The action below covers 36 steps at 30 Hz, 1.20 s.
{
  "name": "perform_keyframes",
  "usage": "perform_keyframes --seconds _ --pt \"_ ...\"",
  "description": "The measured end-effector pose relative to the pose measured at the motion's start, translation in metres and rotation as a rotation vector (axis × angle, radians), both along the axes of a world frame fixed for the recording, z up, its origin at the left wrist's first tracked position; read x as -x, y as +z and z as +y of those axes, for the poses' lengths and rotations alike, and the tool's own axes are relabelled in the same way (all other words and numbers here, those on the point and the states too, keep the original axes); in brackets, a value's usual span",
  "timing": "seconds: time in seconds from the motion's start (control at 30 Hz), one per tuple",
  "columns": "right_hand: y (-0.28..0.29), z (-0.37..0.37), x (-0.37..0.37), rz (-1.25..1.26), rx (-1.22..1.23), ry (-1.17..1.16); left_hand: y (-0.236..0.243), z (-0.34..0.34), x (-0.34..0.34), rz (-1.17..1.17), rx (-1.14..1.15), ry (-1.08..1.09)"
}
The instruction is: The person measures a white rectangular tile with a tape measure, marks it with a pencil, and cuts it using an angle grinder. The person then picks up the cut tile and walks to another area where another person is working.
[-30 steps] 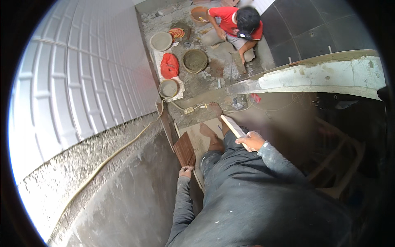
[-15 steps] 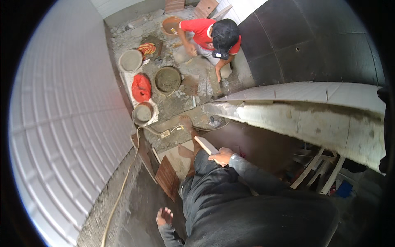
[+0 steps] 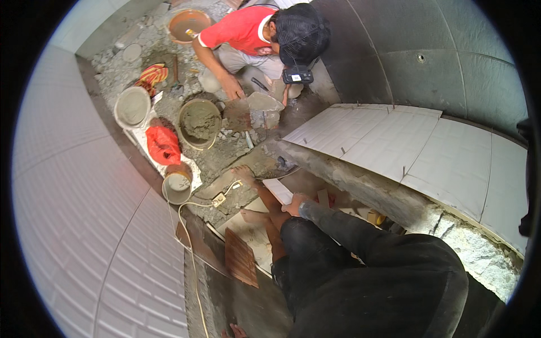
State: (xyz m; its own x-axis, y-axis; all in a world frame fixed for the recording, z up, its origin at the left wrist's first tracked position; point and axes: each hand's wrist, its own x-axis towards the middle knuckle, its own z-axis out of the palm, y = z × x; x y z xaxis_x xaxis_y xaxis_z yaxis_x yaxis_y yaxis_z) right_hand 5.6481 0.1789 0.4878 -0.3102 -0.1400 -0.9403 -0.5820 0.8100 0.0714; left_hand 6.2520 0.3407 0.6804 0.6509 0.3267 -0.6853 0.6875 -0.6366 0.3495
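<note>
My right hand is closed around the end of a narrow, pale tile piece, held over my leg. My left hand is at the bottom edge, cut off by the frame; the part of its fingers that shows is apart, with nothing in them. Above it a brown, wood-look tile leans beside my legs. A socket block on a pale cable lies near my bare feet.
A crouching co-worker in red leans over a broken grey slab. Buckets stand around a mortar bucket, with a red plastic bag nearby. A white-tiled ledge with a rough edge runs along the right.
My view has shifted, and the ledge's tiled top shows more. My left hand has dropped toward the bottom edge. The tile piece stays in my right hand. The co-worker leans over the slab.
</note>
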Motion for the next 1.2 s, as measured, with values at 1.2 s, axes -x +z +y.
perform_keyframes --seconds 1.2 --pt "-0.541 -0.013 -0.03 0.28 0.251 0.246 -0.046 -0.017 0.057 -0.387 -0.079 0.16"
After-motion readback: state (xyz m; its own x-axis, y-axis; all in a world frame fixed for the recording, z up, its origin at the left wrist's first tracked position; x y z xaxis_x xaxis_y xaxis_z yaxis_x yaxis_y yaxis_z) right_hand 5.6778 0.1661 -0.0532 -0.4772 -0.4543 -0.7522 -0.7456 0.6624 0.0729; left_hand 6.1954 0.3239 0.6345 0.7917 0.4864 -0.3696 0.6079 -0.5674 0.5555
